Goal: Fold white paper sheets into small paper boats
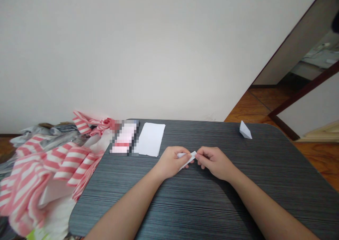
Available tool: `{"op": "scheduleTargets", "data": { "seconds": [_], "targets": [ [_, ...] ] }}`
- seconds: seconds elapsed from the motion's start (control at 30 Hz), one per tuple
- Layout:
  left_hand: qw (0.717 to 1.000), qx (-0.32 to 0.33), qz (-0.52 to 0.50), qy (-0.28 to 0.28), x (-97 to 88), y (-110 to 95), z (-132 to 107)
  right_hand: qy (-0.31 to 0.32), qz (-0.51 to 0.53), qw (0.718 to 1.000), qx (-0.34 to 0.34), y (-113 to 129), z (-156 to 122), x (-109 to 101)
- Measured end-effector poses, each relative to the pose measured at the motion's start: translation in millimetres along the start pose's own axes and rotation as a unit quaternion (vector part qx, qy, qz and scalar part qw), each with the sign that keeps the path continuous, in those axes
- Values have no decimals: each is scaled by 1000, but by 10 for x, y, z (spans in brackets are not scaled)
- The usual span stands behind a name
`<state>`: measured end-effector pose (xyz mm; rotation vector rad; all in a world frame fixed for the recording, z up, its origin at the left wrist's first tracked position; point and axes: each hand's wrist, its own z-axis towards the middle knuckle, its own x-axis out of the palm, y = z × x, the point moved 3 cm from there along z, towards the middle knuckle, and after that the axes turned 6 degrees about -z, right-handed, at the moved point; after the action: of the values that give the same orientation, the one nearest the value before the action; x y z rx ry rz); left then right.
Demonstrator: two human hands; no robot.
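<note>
The person's left hand point(172, 162) has its thumb and fingers clamped on a small folded strip of white paper point(193, 155), flat-sided and crisp-edged, which slants upward over the middle of the table point(278, 169). The right hand point(214, 161) has its thumb and index finger pinched together at the strip's upper end, its other fingers curled beneath.

Mosaic blocks hide any lettering on a flat rectangular object point(124, 137) near the far left corner, leaving only pale pink, a red band and dark edges. Just beside it lie plain white sheets point(151, 139), smooth and rectangular. Toward the far right corner stands a white folded paper shape point(245, 131), angular, with a pointed top.

The tabletop is dark, streaked with fine lighter lines, its corners rounded. Left of it, soft cloth point(69, 162) with pink and white stripes lies heaped and rumpled.
</note>
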<state>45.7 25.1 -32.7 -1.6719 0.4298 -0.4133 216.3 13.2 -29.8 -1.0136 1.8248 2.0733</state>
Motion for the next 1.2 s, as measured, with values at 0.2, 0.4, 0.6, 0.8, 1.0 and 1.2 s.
{"op": "scheduleTargets", "data": {
  "seconds": [0.2, 0.4, 0.6, 0.8, 1.0, 1.2],
  "targets": [
    [1000, -19, 0, -3, 2, -33, -2, 2, 11, 1000, -3, 7, -3, -21],
    [1000, -27, 4, -1, -4, -39, -11, -6, 15, 1000, -6, -29, 6, -8],
    [999, -29, -26, 2, -5, -4, -8, -9, 56, 998, -22, -26, 16, 8],
    [998, -40, -39, -2, -15, 45, 6, -4, 99, 994, -45, -35, 6, 15],
    [997, -49, -54, 3, -11, 19, 2, -10, 86, 995, -56, -34, 0, -7],
    [997, -52, -60, -2, -12, 26, 3, -16, 68, 995, -72, -17, 4, -25]
  ]
}}
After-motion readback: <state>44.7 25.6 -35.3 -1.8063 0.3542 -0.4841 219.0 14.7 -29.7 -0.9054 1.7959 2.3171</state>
